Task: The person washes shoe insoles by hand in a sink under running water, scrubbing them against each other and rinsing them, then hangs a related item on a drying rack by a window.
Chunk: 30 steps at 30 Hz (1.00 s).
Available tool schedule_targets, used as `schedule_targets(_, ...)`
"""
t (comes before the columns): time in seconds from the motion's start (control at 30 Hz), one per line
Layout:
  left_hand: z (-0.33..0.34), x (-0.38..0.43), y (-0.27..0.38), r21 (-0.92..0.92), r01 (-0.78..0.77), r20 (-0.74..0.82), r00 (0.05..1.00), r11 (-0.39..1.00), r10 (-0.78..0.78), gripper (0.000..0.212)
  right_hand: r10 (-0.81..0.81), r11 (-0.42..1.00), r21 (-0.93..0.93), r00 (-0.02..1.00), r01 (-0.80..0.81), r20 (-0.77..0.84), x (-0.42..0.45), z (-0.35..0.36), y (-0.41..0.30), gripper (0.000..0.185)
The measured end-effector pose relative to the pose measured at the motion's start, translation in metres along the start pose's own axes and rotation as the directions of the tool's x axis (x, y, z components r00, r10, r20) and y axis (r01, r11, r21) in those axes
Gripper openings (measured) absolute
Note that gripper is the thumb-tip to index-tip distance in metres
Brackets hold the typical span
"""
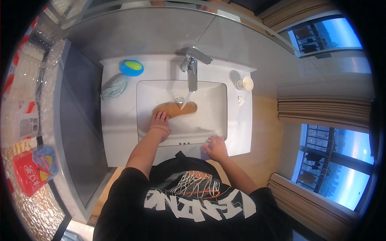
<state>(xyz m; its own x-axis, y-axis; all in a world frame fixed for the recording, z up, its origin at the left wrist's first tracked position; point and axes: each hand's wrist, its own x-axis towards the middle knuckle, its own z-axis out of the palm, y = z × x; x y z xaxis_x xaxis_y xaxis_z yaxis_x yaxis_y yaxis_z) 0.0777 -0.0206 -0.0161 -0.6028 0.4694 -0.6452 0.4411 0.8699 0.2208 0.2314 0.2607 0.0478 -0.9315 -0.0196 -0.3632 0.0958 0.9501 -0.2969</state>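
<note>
A brown, sole-shaped item that looks like a shoe sole [178,109] lies in the white sink basin [211,120], under a stream of water from the chrome faucet [192,72]. The fingers of my left hand [160,122] rest on its left end; whether they grip it cannot be told. My right hand [217,147] is at the basin's front right edge, fingers spread, holding nothing. The metal drain fitting [179,99] shows just behind the sole.
A green soap bar [133,65] sits on a blue dish [122,70] at the back left, with a crumpled cloth [115,87] in front. A paper cup [245,83] and a small white lump [240,100] stand on the right counter. A grey partition [81,120] borders the left.
</note>
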Motion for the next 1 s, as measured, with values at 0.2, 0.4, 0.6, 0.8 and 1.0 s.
schedule_targets(0.2, -0.014, 0.005, 0.004, -0.047, 0.058, 0.139, 0.989, 0.997, -0.051, 0.077, -0.008, 1.0, 0.023, 1.0, 0.009, -0.025, -0.002, 0.012, 0.008, 0.05)
schedule_targets(0.4, -0.019, 0.009, 0.014, 0.092, 0.06, 0.14, 0.988, 0.994, -0.073, 0.081, 0.005, 1.0, 0.008, 1.0, -0.006, 0.031, 0.01, 0.01, 0.01, 0.051)
schedule_targets(0.6, -0.028, 0.01, 0.014, -0.021, 0.106, 0.174, 0.98, 0.994, -0.101, 0.091, 0.172, 0.906, 0.374, 0.98, -0.199, 0.105, 0.107, 0.009, 0.009, 0.061)
schedule_targets(0.8, -0.009, -0.007, 0.0, -0.072, 0.268, -0.058, 0.96, 0.961, -0.273, 0.093, 0.402, 0.572, 0.661, 0.868, -0.485, 0.29, 0.233, 0.066, 0.01, 0.069)
schedule_targets(1.0, -0.04, 0.014, 0.006, -0.084, 0.113, -0.019, 0.993, 0.99, -0.115, 0.094, 0.023, 0.911, 0.391, 0.961, -0.133, 0.274, 0.266, 0.119, 0.131, 0.049)
